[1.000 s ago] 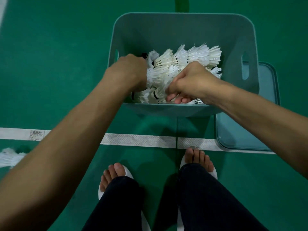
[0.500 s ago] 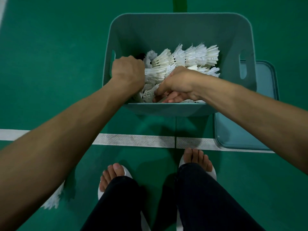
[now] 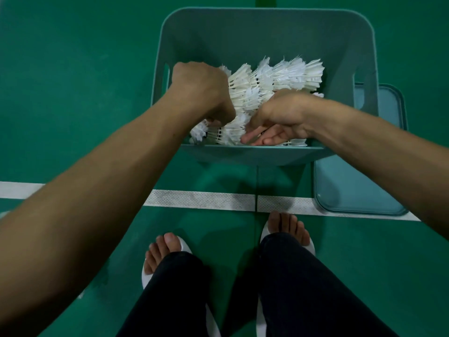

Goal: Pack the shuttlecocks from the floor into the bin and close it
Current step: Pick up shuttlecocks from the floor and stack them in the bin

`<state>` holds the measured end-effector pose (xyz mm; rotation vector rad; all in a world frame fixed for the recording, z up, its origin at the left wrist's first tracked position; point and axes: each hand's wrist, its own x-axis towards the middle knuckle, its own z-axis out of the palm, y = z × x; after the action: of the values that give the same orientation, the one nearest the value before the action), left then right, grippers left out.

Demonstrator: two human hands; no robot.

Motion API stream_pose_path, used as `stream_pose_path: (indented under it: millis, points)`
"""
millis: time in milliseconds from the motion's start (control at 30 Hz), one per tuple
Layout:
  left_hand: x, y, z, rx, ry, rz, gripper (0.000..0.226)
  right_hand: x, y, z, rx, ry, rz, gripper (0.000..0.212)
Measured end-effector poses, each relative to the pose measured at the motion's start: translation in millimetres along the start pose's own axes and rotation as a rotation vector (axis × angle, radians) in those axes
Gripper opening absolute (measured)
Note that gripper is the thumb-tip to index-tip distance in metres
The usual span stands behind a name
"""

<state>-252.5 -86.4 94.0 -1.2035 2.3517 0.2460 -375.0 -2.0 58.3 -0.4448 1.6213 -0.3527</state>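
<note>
**Shuttlecocks in the bin, lid not yet on**
The shuttlecocks (image 3: 279, 76) lie heaped in the teal bin (image 3: 264, 40) on the green floor. The left hand (image 3: 201, 91) is curled down among them, its hold hidden. The right hand (image 3: 277, 117) rests loose-fingered on the near ones. The lid (image 3: 352, 186) lies flat on the floor to the right of the bin, so closing likely remains. No brand or writing is readable.

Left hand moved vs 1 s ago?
Yes: the left hand shifted right, off the bin's left-wall handle slot, toward the shuttlecocks mid-bin.
</note>
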Motion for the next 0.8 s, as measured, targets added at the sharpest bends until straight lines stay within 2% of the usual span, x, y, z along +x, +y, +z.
stream_pose_path:
  millis: [133, 367, 467, 633, 733, 800]
  points:
    - [0, -4, 10, -0.280, -0.210, -0.114, 0.018, 6, -3, 4, 0.069, -0.063, 0.073, 0.003]
    - [4, -11, 10, -0.531, -0.207, -0.183, 0.016, 11, -8, 0, 0.083, -0.076, 0.138, 0.011]
    - [7, -19, 10, -0.466, -0.208, -0.135, 0.016, 10, -6, -2, 0.068, -0.070, 0.139, 0.013]
    - [3, -31, 6, -0.147, -0.310, -0.013, 0.008, 13, -6, 4, 0.058, -0.051, 0.122, 0.011]
    - [-2, -27, 10, 0.030, -0.140, 0.029, 0.026, 12, -9, 6, 0.055, -0.047, 0.117, 0.010]
    - [-5, -23, 19, 0.050, -0.055, 0.054, 0.030, 10, -10, 5, 0.043, -0.046, 0.116, 0.010]
